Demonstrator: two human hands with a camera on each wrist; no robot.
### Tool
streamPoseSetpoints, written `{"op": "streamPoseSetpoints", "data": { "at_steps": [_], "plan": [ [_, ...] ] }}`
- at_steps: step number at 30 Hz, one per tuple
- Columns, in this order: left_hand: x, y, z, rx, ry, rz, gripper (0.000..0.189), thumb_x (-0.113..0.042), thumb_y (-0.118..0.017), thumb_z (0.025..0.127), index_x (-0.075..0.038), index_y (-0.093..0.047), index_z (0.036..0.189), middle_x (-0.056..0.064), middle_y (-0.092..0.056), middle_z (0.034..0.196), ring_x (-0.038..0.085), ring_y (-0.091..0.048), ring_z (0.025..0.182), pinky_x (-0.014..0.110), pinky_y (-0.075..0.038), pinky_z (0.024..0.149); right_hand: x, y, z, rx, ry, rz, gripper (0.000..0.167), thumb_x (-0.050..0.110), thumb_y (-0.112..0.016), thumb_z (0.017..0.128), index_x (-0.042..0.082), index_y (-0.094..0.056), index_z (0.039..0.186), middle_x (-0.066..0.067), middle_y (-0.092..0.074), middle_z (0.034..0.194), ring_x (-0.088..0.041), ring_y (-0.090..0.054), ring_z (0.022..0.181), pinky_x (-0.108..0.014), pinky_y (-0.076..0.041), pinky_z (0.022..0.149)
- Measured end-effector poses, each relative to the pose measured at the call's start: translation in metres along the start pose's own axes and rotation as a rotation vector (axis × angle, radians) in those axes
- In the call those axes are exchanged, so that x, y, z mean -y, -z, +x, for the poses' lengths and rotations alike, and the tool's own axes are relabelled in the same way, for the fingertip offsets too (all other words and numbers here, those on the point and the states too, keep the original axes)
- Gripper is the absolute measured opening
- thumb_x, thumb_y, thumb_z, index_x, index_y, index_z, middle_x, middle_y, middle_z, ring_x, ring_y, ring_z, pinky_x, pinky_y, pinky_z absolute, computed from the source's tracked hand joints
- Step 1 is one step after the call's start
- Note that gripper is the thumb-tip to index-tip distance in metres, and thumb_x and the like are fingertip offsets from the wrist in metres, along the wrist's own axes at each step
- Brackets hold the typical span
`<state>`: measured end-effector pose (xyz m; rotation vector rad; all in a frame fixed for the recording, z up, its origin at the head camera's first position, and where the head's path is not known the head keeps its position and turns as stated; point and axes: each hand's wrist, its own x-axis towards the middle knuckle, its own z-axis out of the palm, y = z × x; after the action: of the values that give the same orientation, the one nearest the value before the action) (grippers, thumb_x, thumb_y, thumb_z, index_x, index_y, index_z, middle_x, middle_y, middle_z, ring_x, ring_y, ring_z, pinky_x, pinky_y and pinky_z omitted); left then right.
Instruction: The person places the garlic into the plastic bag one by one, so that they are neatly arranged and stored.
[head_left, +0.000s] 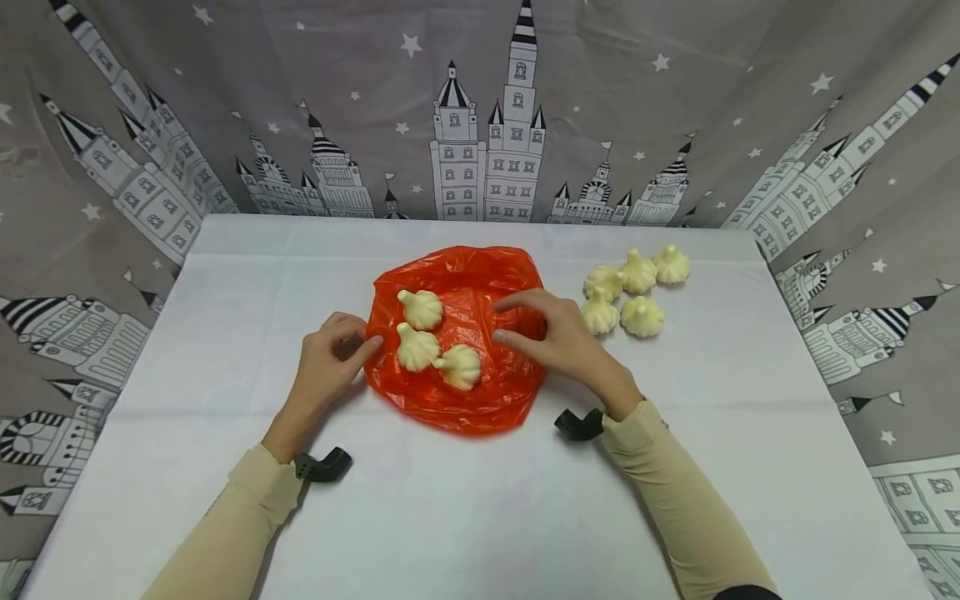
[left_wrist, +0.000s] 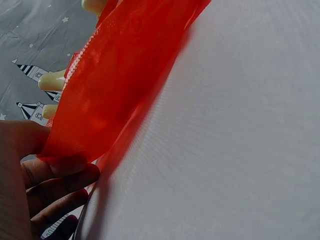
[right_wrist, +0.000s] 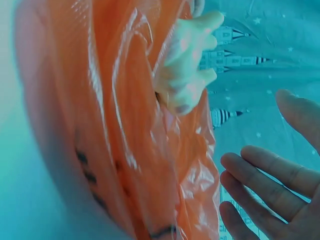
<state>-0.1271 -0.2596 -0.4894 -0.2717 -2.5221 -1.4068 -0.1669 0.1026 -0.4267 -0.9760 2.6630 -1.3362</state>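
A red plastic bag [head_left: 480, 268] lies spread on the white table, with three pale garlic bulbs [head_left: 459, 367] on its left and middle part. My left hand [head_left: 330, 354] pinches the bag's left edge between thumb and fingers; the left wrist view shows the thumb over the red film [left_wrist: 115, 75] and fingers under it. Above the right part of the bag hovers my right hand [head_left: 558, 337], fingers extended and apart from the thumb, holding nothing. In the right wrist view that hand [right_wrist: 280, 192] stands clear of the bag, near the garlic [right_wrist: 182, 67].
Several more garlic bulbs [head_left: 642, 317] sit in a cluster at the back right of the table [head_left: 465, 517], just beyond my right hand. A grey castle-print curtain [head_left: 360, 50] hangs behind the table and along both sides. Black wrist mounts [head_left: 326, 465] are strapped below the hands.
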Motion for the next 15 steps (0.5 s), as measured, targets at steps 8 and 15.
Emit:
{"op": "streamPoseSetpoints", "data": {
  "at_steps": [8,15],
  "plan": [
    [0.000,0.001,-0.001,0.005,0.011,0.001,0.011,-0.013,-0.076,0.097,-0.007,-0.071,0.090,0.008,-0.068,0.102,0.010,-0.056,0.098,0.010,-0.047,0.088,-0.003,0.022,-0.015,-0.097,0.017,-0.009,0.035,0.021,-0.083,0.093,0.009,-0.074,0.124,-0.003,-0.075,0.123,-0.021,-0.067,0.123,-0.048,-0.050,0.108],
    [0.001,0.001,0.000,0.004,-0.002,0.009,0.011,-0.014,-0.076,0.097,-0.007,-0.072,0.089,0.008,-0.069,0.100,0.010,-0.057,0.097,0.011,-0.047,0.087,-0.012,0.047,-0.030,-0.187,0.025,-0.042,0.032,0.016,-0.081,0.093,0.010,-0.075,0.124,-0.003,-0.076,0.123,-0.021,-0.068,0.121,-0.044,-0.050,0.106]
  ]
}}
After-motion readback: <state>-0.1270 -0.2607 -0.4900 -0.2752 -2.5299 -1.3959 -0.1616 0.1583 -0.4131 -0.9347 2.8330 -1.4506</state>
